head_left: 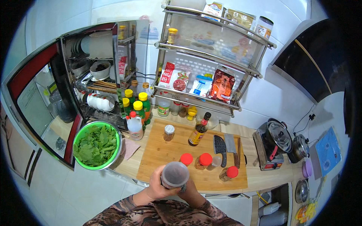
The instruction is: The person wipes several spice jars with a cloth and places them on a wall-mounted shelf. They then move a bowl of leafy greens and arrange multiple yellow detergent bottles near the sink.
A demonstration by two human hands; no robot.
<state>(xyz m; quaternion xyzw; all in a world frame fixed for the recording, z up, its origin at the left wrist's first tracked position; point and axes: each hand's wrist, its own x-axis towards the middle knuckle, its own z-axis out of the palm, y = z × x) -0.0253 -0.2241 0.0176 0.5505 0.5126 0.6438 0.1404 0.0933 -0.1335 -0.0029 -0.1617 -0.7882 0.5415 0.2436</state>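
Observation:
Close to my body, my left hand [156, 183] is wrapped around a clear plastic jar [175, 173], whose round end faces up. My right hand [190, 189] is at the jar's lower right side, partly hidden behind it; its fingers cannot be made out. Beyond them lies a wooden cutting board [158, 147] with several red-lidded jars [205, 159], a small clear container [215, 162], a white-lidded spice jar [168, 132] and a dark sauce bottle [198, 131]. A black-patterned cleaver [219, 145], another cleaver [230, 142] and chopsticks [239, 149] lie at the board's right.
A green basket [117, 141] of leafy greens sits at the counter's left edge, beside yellow-capped bottles [138, 108] and an open dish cabinet [93, 84]. A metal rack [198, 53] holds seasoning packets. To the right are a portable stove [268, 158] and lidded pots [278, 135].

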